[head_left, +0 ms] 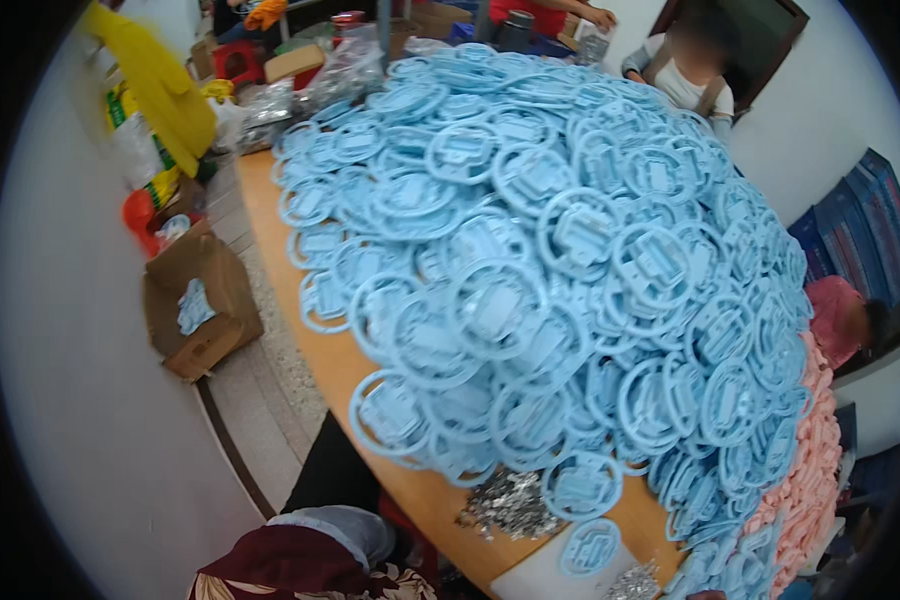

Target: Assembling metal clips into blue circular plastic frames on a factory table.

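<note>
Honestly, neither of my own hands shows up in this shot, so I can't tell whether they're clenched, released or gripping anything. Closest to where they'd come in, at the bottom edge, one light blue plastic ring part (590, 547) lies flat on a white sheet (538, 578), just beside a heap of small silvery metal bits (510, 503). Right above that rises the huge pile of blue ring parts (560, 250), covering nearly the whole wooden table (270, 215). Only a narrow strip of bare wood runs along the table's left edge, so there's barely any free room. Off to the right the blue pile touches a band of pink parts (815, 460) along the far rim. Further left, down on the floor, sits an open brown cardboard box (202, 305) with a few blue pieces inside. Beyond it there's a yellow cloth (160, 85) and clear plastic bags (270, 105).
</note>
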